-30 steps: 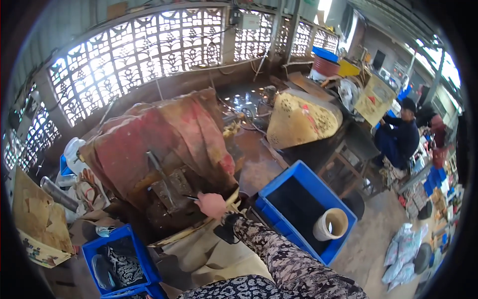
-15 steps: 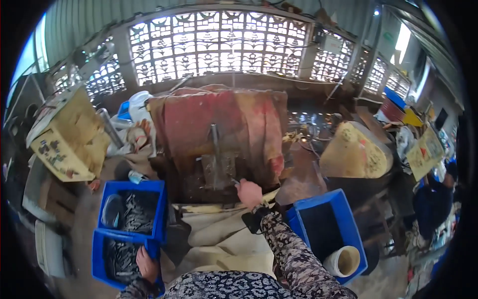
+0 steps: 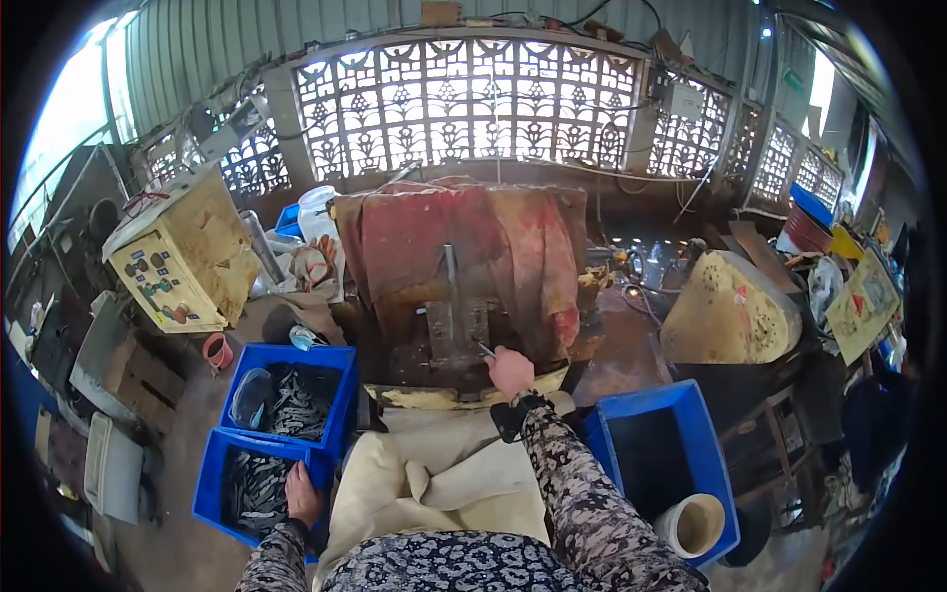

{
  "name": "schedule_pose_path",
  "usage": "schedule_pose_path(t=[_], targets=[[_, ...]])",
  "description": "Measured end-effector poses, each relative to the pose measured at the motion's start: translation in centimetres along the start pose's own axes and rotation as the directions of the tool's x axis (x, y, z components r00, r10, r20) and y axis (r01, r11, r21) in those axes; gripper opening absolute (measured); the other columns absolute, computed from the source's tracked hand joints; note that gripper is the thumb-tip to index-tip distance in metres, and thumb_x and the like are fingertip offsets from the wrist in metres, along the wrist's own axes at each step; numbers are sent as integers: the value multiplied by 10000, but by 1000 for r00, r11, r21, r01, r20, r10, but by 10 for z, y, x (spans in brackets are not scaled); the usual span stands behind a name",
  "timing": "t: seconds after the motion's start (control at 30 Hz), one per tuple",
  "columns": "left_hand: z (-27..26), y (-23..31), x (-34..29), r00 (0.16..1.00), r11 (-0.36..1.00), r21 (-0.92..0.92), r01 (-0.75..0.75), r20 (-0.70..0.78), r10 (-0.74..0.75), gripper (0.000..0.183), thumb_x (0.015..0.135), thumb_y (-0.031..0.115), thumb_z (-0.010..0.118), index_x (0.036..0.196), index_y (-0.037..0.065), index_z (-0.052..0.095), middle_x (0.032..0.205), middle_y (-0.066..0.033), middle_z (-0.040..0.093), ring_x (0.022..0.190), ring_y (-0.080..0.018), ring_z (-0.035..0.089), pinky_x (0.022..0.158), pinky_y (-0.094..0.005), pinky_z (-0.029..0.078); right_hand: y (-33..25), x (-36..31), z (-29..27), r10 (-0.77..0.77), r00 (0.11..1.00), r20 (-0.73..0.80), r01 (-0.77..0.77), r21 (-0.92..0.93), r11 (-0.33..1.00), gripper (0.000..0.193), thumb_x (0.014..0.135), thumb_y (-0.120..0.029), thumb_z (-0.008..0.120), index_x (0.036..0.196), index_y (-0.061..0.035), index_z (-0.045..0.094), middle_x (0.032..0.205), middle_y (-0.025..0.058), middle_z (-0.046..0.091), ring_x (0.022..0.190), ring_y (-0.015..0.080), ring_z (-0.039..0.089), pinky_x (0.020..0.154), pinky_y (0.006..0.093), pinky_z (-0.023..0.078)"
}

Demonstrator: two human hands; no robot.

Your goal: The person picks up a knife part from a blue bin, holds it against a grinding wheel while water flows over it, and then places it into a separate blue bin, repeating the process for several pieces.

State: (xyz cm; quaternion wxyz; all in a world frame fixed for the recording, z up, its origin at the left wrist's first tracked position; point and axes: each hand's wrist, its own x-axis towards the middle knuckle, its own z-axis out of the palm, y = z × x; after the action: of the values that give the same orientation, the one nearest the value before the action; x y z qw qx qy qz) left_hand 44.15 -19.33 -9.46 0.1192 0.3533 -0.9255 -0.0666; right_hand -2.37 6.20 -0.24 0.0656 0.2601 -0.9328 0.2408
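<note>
down by the near blue bin (image 3: 258, 481) the left hand (image 3: 302, 493) now dips in, grip hidden, while the right hand (image 3: 511, 371) keeps pinching a thin metal piece (image 3: 483, 347) at the press (image 3: 456, 326).

Two blue plastic crates of metal parts (image 3: 286, 400) sit left of the cloth-draped press (image 3: 464, 266), an emptier blue plastic crate (image 3: 656, 464) to its right.

Quick count: 3 blue plastic bins, w/ two stacked on the left (image 3: 291, 395) (image 3: 247, 483) and one on the right (image 3: 659, 456). 1 cream plastic cup (image 3: 694, 524) in the right bin. 1 yellowed control box (image 3: 182, 259). 2 hands in view, left (image 3: 302, 491) and right (image 3: 511, 371).
</note>
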Motion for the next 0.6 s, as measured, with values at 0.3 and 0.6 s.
schedule_pose_path(t=[0.3,0.6], targets=[[15,-17,3,1000,990,-139,-2,21,5,715,774,174,627,1379,-39,312,1313,-280,441,1193,-445,439,1012,-485,372,-4,5,4,14,999,-35,-15,-30,999,266,875,-342,601,848,-78,585,757,159,653,733,368,644,642,495,509],[5,-10,6,997,985,-162,52,63,-43,733,792,222,668,1362,-66,309,1276,-314,453,1141,-472,471,966,-504,405,-9,7,7,-52,998,-35,52,-14,999,287,899,-348,577,827,-71,553,705,167,632,685,382,628,603,506,491]])
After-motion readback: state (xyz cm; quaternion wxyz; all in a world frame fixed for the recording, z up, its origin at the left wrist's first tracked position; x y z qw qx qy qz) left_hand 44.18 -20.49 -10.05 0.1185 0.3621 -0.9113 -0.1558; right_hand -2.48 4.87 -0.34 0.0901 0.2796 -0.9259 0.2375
